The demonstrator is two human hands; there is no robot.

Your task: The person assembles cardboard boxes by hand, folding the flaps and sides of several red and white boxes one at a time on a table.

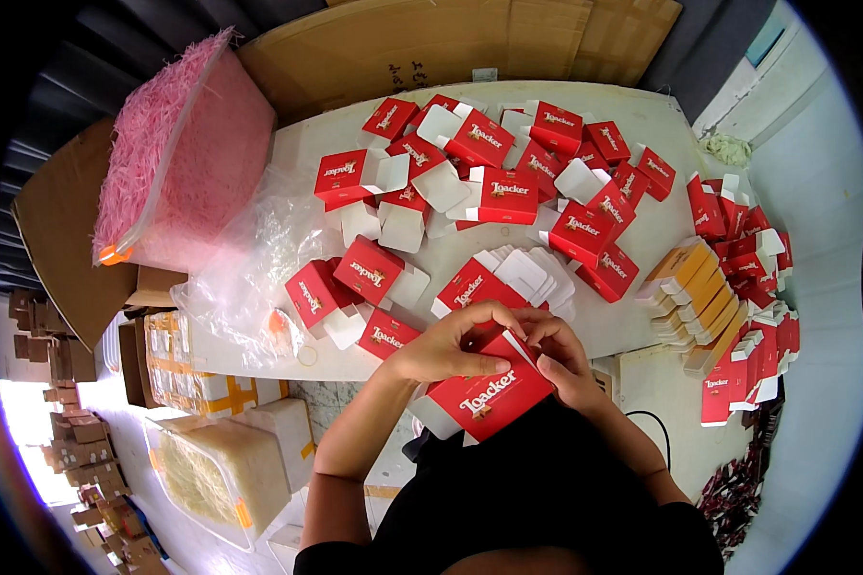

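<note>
A red carton [494, 391] with white lettering and white inner flaps is held close in front of my body, tilted. My left hand [455, 347] grips its left and upper side, thumb across the printed face. At the upper right edge my right hand [558, 359] is closed on the same carton, fingers at a narrow white flap. Just beyond my hands lies another red carton [475, 287], beside a fanned stack of flattened white-sided cartons [529, 273]. Many folded red cartons [506, 195] with white flaps raised lie heaped across the white table [355, 359].
A clear tub [197, 177] of pink paper shreds stands at the left, next to crumpled clear plastic [259, 254]. Orange-and-white flat cartons [695, 297] and more red cartons [758, 359] are piled at the right. Below the table's left side sits a bin [225, 474] of pale shreds.
</note>
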